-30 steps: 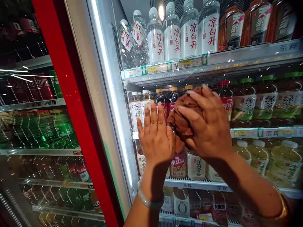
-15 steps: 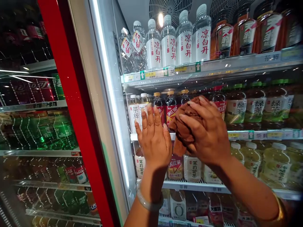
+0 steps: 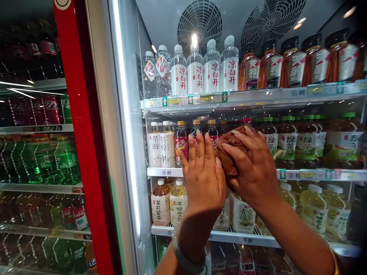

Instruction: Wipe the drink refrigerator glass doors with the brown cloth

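My right hand (image 3: pixel 249 164) is closed on a crumpled brown cloth (image 3: pixel 231 151), with the fingers bent over its folds. Just left of it, my left hand (image 3: pixel 203 172) is raised flat with its fingers stretched upward and nothing in it. Its thumb side is close to the cloth; whether they touch I cannot tell. Both hands are in front of the middle shelf of a lit drinks fridge, seemingly at a clear glass pane. Behind the left fingers stand red-labelled bottles (image 3: pixel 181 140), partly covered.
Water bottles (image 3: pixel 212 70) and dark-capped amber bottles (image 3: pixel 294 65) line the top shelf. Green-capped bottles (image 3: pixel 286 137) stand right of my hands, pale bottles (image 3: pixel 160 206) below. A red door frame (image 3: pixel 86 137) and a bright light strip (image 3: pixel 126 114) run down the left.
My left hand has shifted right, closer to the cloth. The cloth is more bunched under my right hand, its hanging flap no longer visible. The view has shifted, showing more of the fridge top.
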A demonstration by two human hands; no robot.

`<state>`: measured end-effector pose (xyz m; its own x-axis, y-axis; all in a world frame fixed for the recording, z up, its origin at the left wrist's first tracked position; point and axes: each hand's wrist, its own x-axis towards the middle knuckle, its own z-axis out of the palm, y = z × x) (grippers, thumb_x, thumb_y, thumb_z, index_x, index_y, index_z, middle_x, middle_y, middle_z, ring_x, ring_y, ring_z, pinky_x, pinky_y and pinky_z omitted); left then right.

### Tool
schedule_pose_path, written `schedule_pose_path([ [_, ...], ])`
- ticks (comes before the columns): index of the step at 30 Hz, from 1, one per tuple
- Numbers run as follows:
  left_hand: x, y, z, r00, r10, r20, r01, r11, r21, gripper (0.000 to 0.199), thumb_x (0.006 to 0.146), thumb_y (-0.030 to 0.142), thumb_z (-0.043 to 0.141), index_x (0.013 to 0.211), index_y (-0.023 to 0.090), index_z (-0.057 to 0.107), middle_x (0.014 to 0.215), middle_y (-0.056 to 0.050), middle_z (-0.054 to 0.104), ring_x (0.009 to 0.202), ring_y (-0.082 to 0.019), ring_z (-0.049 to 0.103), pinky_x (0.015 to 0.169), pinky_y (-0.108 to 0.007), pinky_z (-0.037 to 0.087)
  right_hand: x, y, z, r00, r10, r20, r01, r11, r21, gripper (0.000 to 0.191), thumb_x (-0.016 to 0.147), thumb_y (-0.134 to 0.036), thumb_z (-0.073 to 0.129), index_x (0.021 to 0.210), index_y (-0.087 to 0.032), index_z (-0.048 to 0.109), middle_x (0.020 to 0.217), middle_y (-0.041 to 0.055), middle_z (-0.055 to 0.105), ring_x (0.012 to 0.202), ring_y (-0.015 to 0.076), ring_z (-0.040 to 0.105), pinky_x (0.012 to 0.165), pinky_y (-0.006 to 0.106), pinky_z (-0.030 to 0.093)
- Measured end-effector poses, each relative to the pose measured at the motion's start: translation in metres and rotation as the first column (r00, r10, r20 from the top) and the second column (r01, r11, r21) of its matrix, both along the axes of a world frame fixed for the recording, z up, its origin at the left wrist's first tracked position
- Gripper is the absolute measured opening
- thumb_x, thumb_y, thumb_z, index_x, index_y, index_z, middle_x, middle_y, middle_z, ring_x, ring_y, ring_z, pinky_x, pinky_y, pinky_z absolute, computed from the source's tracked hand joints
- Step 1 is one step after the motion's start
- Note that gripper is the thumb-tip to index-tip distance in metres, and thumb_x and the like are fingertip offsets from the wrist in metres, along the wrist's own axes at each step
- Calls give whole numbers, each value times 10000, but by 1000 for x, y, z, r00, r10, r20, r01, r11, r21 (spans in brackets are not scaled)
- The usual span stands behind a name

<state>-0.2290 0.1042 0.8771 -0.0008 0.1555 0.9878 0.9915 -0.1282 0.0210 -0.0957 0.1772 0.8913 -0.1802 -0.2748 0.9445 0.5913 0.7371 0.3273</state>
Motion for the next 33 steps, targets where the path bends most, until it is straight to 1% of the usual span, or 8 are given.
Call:
schedule_pose_path([
  [4,15,8,5,1000,-14,28,13,1000,8,784,1069,205,376,1694,284,-92,1780,-68,158,1659,-269,89,1340,-636,61,38,19,23,993,-18,-115,18,1000,-5,653,814,-252,770,1427,-270,544,1499,151,572,1495,403,476,1240,695,387],
  [8,31,19,1,999,15,31,-15,1000,25,786,1066,202,388,1697,275,-74,1770,-79,206,1659,-260,75,1339,-637,59,55,24,-16,974,-39,-221,41,999,3,667,794,-351,839,1401,-240,585,1462,181,600,1449,446,520,1188,706,444],
  [11,44,27,-3,999,42,21,-43,998,37,779,1063,204,395,1702,253,-47,1759,-91,240,1655,-276,126,1329,-666,26,49,19,-35,991,-34,-128,34,999,1,590,838,-302,787,1387,-235,581,1488,182,577,1482,442,484,1187,729,430],
  [14,52,34,-4,997,76,33,-77,996,45,742,1069,199,377,1705,236,-5,1755,-88,251,1657,-268,142,1331,-668,7,52,21,-15,1000,-10,-20,10,1000,8,555,863,-256,747,1387,-269,564,1495,149,574,1501,397,473,1225,703,400],
  [18,54,40,-4,992,117,38,-119,990,75,747,1067,207,405,1705,242,20,1760,-74,243,1663,-244,104,1355,-606,7,84,43,20,992,-7,-130,11,999,33,604,849,-336,777,1413,-293,565,1468,141,602,1466,393,515,1237,683,392],
  [25,58,46,-6,988,146,55,-150,985,85,740,1065,208,421,1709,253,59,1766,-70,218,1665,-245,92,1360,-600,20,98,49,-19,985,-6,-174,14,999,44,707,766,-383,859,1402,-260,577,1468,169,593,1449,445,518,1190,698,441],
  [29,71,48,0,986,155,65,-160,984,79,687,1077,209,381,1708,224,110,1767,-92,208,1666,-244,53,1350,-619,-29,96,46,11,1000,0,-30,0,1000,31,561,863,-268,757,1388,-299,559,1462,133,591,1489,380,491,1264,657,366],
  [33,95,51,11,996,86,37,-89,991,96,677,1087,216,339,1710,225,74,1768,-86,210,1664,-224,60,1358,-604,8,118,58,37,991,3,-131,-1,1000,11,549,865,-333,775,1374,-267,580,1435,142,609,1464,374,518,1255,643,380],
])
